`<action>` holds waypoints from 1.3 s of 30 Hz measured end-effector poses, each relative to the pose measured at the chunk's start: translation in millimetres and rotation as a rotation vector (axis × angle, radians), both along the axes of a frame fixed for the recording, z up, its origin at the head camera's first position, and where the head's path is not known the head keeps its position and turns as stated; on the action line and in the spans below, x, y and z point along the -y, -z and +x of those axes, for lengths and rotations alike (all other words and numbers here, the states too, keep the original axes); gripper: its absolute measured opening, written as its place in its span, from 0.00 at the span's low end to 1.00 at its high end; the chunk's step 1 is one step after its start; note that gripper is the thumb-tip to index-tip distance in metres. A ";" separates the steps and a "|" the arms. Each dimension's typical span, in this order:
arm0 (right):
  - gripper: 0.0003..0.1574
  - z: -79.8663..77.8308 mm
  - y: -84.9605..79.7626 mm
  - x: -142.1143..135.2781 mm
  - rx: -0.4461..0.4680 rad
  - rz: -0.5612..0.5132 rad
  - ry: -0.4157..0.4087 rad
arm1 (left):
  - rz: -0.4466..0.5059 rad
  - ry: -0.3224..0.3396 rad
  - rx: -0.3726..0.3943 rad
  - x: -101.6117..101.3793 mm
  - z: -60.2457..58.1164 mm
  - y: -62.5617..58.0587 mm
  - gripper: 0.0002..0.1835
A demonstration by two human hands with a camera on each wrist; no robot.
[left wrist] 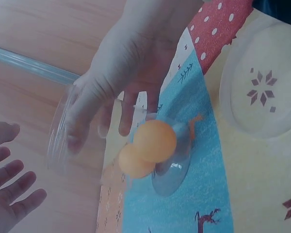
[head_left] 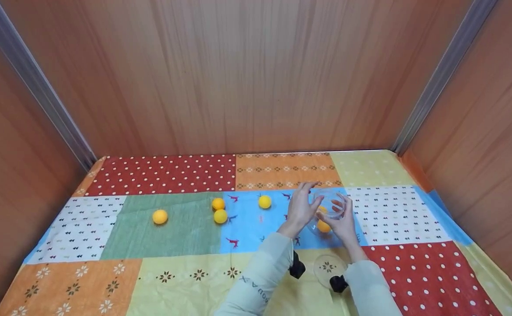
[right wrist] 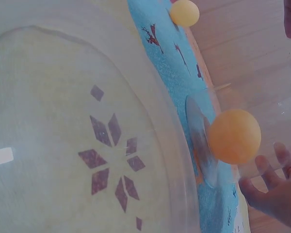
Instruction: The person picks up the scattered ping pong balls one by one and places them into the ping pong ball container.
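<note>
A clear plastic jar [head_left: 329, 202] stands at the right of the blue cloth patch with its rim up. Two orange ping-pong balls [left wrist: 155, 141] lie in its bottom part. My right hand [head_left: 344, 226] grips the jar near the rim, thumb on one side and fingers on the other. Just left of the jar, my left hand [head_left: 299, 208] is spread and holds nothing; its fingers [left wrist: 20, 187] show apart from the wall in the left wrist view. Between my forearms lies a clear round lid [head_left: 318, 266], flat on the pale yellow patch.
More ping-pong balls lie to the left: a yellow one [head_left: 265, 202] on blue, an orange one [head_left: 218, 203] beside a yellow one [head_left: 220, 216], and a lone orange one [head_left: 160, 217] on green. Wood panels [head_left: 256, 79] enclose the patchwork-covered table [head_left: 172, 239].
</note>
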State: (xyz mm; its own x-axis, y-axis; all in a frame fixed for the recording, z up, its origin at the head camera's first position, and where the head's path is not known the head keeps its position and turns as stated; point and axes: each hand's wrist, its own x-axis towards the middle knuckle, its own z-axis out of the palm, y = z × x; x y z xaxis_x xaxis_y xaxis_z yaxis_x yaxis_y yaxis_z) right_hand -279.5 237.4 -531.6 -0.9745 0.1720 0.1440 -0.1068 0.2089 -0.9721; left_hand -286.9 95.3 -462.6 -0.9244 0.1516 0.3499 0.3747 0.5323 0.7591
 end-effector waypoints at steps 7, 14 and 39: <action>0.53 0.2 3.2 1.2 -0.066 -0.017 -0.018 | -0.028 -0.032 -0.025 12.2 -6.4 5.2 0.20; 0.51 1.6 3.3 1.1 -0.097 -0.056 -0.028 | -0.026 -0.051 -0.003 24.7 -11.5 13.2 0.20; 0.52 0.4 2.6 1.0 -0.087 -0.069 -0.029 | -0.112 -0.129 0.019 65.2 -22.2 57.9 0.20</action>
State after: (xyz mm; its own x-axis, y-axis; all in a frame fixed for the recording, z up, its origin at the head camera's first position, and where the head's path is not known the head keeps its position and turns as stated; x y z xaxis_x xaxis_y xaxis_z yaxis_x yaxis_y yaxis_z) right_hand -279.0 236.5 -534.2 -0.9635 0.1566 0.2172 -0.1965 0.1374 -0.9708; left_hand -309.1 30.1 -520.5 -0.9451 0.0683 0.3196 0.2837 0.6567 0.6987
